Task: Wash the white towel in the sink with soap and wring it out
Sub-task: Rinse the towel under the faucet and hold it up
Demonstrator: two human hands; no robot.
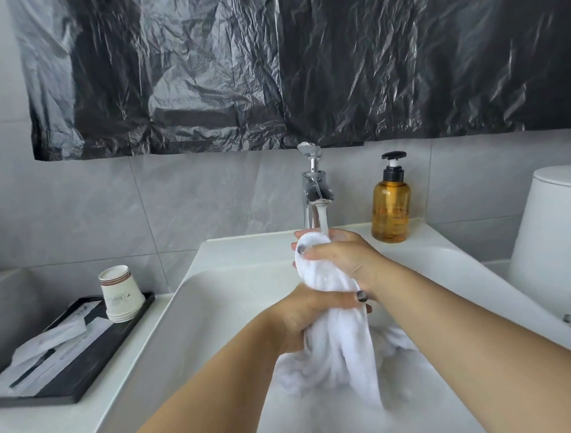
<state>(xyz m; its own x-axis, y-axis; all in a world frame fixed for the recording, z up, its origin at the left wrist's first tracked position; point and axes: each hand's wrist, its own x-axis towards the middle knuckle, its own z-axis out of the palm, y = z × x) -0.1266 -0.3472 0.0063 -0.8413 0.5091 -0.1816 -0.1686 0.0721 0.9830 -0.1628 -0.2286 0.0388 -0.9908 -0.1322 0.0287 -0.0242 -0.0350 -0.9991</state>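
Observation:
The white towel is bunched into a wet rope over the white sink. My right hand grips its upper end just under the chrome faucet, where water runs onto it. Lower down, my left hand is curled round the middle of the towel. The towel's loose end trails into foamy water in the basin. An amber soap pump bottle stands on the sink's back rim, to the right of the faucet.
A black tray with wrapped items and a stack of paper cups sits on the counter at the left. A white toilet tank stands at the right. Black plastic sheeting hangs on the wall above.

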